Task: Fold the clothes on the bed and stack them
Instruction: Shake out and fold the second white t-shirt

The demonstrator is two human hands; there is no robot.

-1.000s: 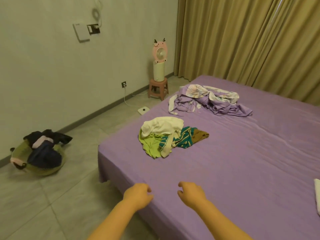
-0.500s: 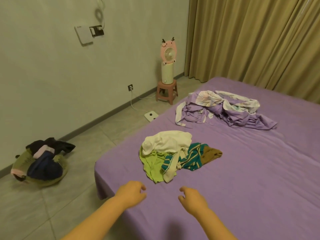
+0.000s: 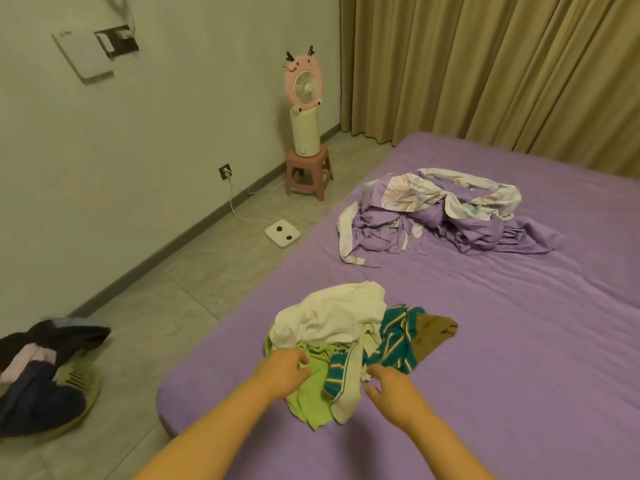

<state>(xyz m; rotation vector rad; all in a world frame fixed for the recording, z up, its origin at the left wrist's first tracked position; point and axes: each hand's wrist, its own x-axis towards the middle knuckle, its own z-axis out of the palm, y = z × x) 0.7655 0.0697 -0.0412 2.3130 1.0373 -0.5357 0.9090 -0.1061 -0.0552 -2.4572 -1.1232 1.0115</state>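
Observation:
A small heap of clothes lies near the left edge of the purple bed [image 3: 502, 341]: a white garment [image 3: 332, 315] on top, a lime green one [image 3: 308, 403] underneath at the front, a teal striped one [image 3: 398, 337] with a brown part [image 3: 434, 332] to the right. My left hand [image 3: 282, 372] hovers over the green garment with fingers loosely curled and holding nothing. My right hand [image 3: 394, 388] reaches just right of the heap's front, fingers relaxed, beside the striped cloth and a white strip.
A crumpled purple and white sheet [image 3: 446, 216] lies farther back on the bed. On the floor to the left sits a basket of dark clothes [image 3: 41, 375]. A pink fan [image 3: 304, 98] on a stool, a white scale [image 3: 282, 233] and curtains stand beyond.
The view has moved closer to the bed. Both hands advanced from the bed's near edge to the clothes heap; the left now sits over the green garment.

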